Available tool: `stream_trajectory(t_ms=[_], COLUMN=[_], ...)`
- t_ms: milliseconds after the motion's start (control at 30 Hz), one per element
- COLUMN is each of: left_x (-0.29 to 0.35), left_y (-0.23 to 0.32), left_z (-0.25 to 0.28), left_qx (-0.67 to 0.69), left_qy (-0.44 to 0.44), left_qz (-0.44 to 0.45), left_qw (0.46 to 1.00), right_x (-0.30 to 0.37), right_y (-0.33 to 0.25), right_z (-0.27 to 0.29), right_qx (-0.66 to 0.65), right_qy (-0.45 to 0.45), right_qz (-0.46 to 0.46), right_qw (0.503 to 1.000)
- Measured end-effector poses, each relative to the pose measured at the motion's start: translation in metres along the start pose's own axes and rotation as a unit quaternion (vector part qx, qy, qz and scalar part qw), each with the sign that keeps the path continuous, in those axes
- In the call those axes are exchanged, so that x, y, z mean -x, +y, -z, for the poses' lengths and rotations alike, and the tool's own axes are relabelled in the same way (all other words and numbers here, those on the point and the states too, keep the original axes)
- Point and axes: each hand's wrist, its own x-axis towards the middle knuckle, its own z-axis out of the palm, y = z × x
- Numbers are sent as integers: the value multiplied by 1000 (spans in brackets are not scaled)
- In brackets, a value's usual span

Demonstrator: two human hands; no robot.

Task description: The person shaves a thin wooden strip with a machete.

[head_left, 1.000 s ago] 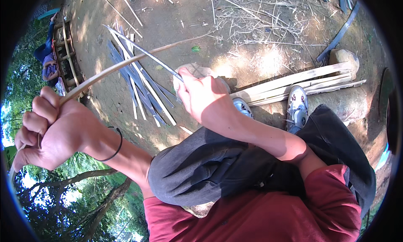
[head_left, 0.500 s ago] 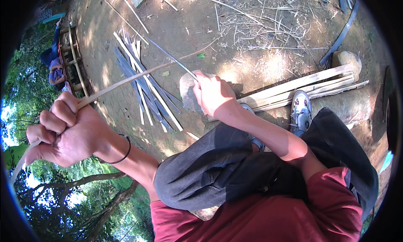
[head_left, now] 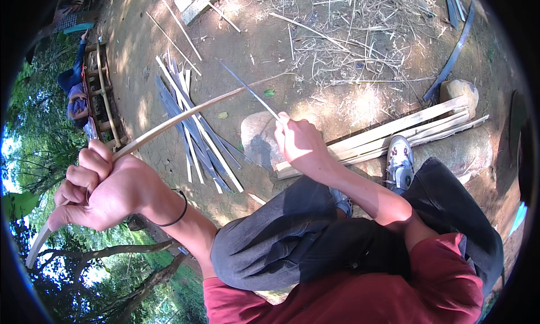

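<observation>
Through curled left fingers (head_left: pixel 83 178), a pale strip (head_left: pixel 163 127), with right fingers (head_left: pixel 284 132) around a blade (head_left: pixel 261 101).

A: What do we make of the long strip (head_left: pixel 157 129)?

B: We read it as pale wood, matt and fairly smooth (its far end tapers to a wispy fibre). The thin tool (head_left: pixel 264 105) looks like metal with a dull sheen.

A: And the dark strips (head_left: pixel 170 105)?

B: We see smooth, faintly glossy faces; their material we cannot tell. The split pieces (head_left: pixel 405 120) look like raw, fibrous wood.

A: The trousers (head_left: pixel 264 239) and shirt (head_left: pixel 349 290)?

B: Matt cloth, we agree, both creased.
</observation>
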Motion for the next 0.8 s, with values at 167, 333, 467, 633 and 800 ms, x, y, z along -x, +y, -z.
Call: stream_trajectory(t_ms=[167,333,467,633,800], left_x=[4,-4,-1,-7,-3], left_y=[-6,-2,1,3,7], left_z=[-12,-13,-16,-13,-19], left_qx=[23,8,2,-9,38], left_qy=[19,58,53,39,8], left_qz=[11,9,1,48,27], left_qw=[999,998,999,998,999], right_x=[11,-9,17,29,17], right_y=[-22,5,-57,-83,-74], right_z=[-16,-16,14,25,20], right_qx=[83,47,-1,-31,-24], right_qy=[128,83,23,20,52], right_qz=[122,63,77,108,103], right_qw=[981,993,997,994,993])
